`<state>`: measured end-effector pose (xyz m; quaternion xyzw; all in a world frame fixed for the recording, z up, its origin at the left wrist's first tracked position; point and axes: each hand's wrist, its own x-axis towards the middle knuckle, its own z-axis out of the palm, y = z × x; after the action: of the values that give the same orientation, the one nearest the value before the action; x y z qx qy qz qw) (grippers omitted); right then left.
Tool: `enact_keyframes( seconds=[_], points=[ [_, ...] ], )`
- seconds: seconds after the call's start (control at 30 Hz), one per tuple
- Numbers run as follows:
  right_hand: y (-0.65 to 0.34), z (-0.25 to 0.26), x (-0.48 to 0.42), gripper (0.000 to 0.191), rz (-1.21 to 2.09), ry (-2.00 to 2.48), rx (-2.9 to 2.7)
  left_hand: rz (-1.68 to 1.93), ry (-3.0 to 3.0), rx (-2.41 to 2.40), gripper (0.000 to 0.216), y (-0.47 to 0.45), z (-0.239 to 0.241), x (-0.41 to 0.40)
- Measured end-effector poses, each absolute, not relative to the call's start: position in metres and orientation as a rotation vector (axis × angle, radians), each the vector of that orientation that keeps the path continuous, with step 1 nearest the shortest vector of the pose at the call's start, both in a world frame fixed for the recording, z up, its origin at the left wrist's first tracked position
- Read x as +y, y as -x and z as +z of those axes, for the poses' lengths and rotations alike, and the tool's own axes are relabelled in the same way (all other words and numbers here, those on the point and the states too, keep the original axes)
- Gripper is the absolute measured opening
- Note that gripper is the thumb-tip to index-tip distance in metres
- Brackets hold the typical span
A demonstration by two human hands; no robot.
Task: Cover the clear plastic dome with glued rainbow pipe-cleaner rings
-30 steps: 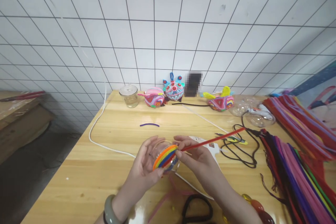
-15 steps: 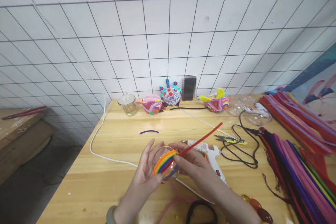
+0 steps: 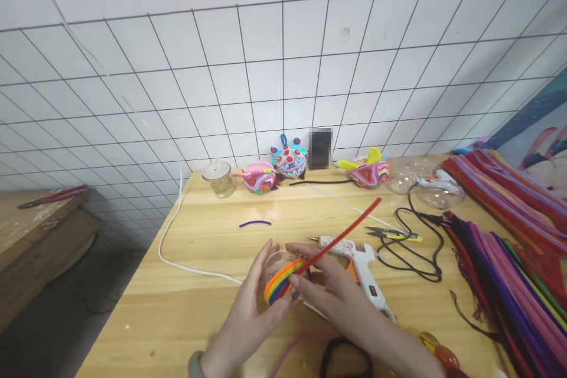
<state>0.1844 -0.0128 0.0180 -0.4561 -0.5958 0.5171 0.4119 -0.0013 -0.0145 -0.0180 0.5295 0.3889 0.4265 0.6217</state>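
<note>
strip of red fuzz (image 3: 349,234) rises more steeply from your grip than a second ago, when its loose end leaned flatter to the right. the white glue gun (image 3: 365,266), mostly behind your right hand (image 3: 339,292) then, shows almost whole beyond it now. that likely means the strip's long tail is unfixed and its angle is still being set against the curve.

the clear ball (image 3: 275,260) sits between your 2 hands, above the counter (image 3: 177,319). your left hand (image 3: 252,313) is half curled around its left side, thumb across the front; your right thumb and fingers are nearly closed, pinching the strip against it. orange, yellow and blue bands (image 3: 281,279) lie side by side on the ball; the strip seems to follow the blue, though your thumbs hide part of the join.

room on the right is tighter: the glue gun lies just beyond your right hand, nozzle pointing left, with yellow-handled snips (image 3: 398,234) and a black cord (image 3: 433,220) farther out. the left is wider: a white cord (image 3: 208,274) crosses there, and the counter's left edge is well apart from your hand. ahead, a short purple piece (image 3: 256,223) lies between your hands and the row of decorated figures (image 3: 290,159) near the wall (image 3: 248,80).
</note>
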Motion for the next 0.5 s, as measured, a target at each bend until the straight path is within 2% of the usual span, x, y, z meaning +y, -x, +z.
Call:
enact_keyframes(
  seconds=[0.33, 0.5],
  points=[
    [-0.1857, 0.0209, -0.0100, 0.037, 1.317, 1.161, -1.525, 1.000, -1.078, 0.750, 0.066, -0.0008, -0.0148, -0.0152],
    [-0.1854, 0.0255, -0.0116, 0.038, 1.293, 1.172, -1.542, 1.014, -1.100, 0.741, 0.073, 0.0013, -0.0157, -0.0145]
  ],
)
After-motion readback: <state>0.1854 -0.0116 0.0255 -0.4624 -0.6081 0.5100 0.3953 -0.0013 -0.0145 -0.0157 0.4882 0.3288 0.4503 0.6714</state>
